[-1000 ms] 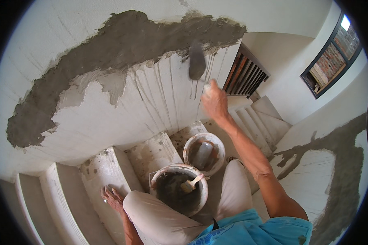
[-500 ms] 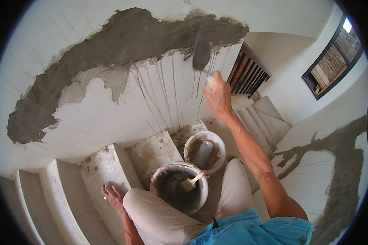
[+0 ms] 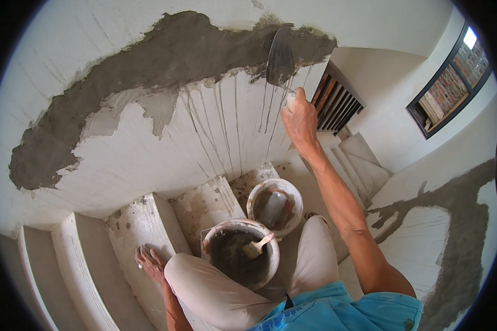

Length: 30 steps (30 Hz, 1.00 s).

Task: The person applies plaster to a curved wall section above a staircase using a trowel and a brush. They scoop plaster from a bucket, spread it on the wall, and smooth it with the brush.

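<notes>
My right hand (image 3: 300,118) is closed round the handle of a trowel (image 3: 280,58). The dark blade lies over the right part of a band of wet grey mortar (image 3: 176,49) on the white wall (image 3: 160,146); whether it touches cannot be told. Grey drips run down below the band. Resting on a stair step (image 3: 132,220), my left hand (image 3: 151,263) has its fingers spread and holds nothing. Between my knees stands a bucket (image 3: 278,259) of dark grey mix, with a paintbrush (image 3: 257,246) lying in it.
A second bucket (image 3: 300,201) beyond it holds brownish, wet contents and a grey rounded object (image 3: 271,209). Stairs continue at the left and at the far right. A dark railing (image 3: 337,99) and a framed window (image 3: 453,80) are at the right, near another mortared patch (image 3: 461,248).
The trowel blade has moved slightly right and up, with its handle and my right hand shifting a little right. My left hand stays on the step.
</notes>
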Available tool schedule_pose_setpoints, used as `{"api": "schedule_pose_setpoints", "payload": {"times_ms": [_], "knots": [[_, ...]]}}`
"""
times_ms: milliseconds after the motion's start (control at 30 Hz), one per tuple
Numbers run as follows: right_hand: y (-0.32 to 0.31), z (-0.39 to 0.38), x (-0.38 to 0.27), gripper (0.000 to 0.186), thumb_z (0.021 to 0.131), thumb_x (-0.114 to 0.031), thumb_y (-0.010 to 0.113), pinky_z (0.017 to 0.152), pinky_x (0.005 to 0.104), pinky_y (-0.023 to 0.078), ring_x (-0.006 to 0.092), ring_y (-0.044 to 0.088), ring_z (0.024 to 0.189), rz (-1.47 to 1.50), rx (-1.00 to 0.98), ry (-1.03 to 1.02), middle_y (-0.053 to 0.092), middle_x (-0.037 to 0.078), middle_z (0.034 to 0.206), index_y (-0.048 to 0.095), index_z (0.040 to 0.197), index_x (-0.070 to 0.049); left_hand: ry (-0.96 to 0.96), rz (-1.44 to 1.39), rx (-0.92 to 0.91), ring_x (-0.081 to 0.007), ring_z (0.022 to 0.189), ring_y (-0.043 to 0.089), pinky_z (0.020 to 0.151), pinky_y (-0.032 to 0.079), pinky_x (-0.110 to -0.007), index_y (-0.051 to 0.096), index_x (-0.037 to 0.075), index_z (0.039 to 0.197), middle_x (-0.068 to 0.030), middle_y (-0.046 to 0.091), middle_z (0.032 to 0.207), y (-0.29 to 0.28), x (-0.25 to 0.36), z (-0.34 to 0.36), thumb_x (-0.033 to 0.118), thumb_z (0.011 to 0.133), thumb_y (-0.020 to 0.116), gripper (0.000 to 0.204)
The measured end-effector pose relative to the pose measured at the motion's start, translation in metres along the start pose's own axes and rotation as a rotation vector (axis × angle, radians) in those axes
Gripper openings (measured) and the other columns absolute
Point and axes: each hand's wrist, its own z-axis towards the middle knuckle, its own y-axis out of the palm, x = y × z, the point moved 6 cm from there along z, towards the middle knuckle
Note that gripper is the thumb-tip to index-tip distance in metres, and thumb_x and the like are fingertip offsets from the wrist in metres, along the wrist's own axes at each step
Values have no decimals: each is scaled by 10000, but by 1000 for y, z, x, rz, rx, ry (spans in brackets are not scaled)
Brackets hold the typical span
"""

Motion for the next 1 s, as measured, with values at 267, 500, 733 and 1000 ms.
{"api": "schedule_pose_setpoints", "payload": {"times_ms": [267,500,733,1000], "knots": [[20,-40,-6,281,796,-10,658,657,518,521,450,676,737,4,-173,-65,634,239,740,481,1012,24,-40,-11,-14,-419,1312,453,1085,375,-501,539,-10,1354,-253,492,1399,-2,0,0,305,1044,514,443],[11,-10,5,263,799,3,647,627,499,517,441,678,737,-23,-23,-23,635,239,747,474,999,9,-35,-35,-25,-424,1317,451,1093,371,-501,538,-9,1353,-259,486,1403,6,1,1,320,1048,504,450],[15,-33,-2,272,795,-10,678,586,486,513,420,675,681,5,-49,-109,620,220,714,477,979,6,-47,-21,-16,-424,1319,447,1090,373,-505,538,-10,1351,-258,479,1408,1,-7,-2,315,1049,502,445],[34,-34,1,274,794,3,656,598,477,515,397,682,695,14,-99,-146,614,203,712,472,997,-6,-54,-44,1,-420,1294,458,1066,389,-501,539,-11,1355,-245,493,1394,0,-1,-1,295,1047,505,436]]}}
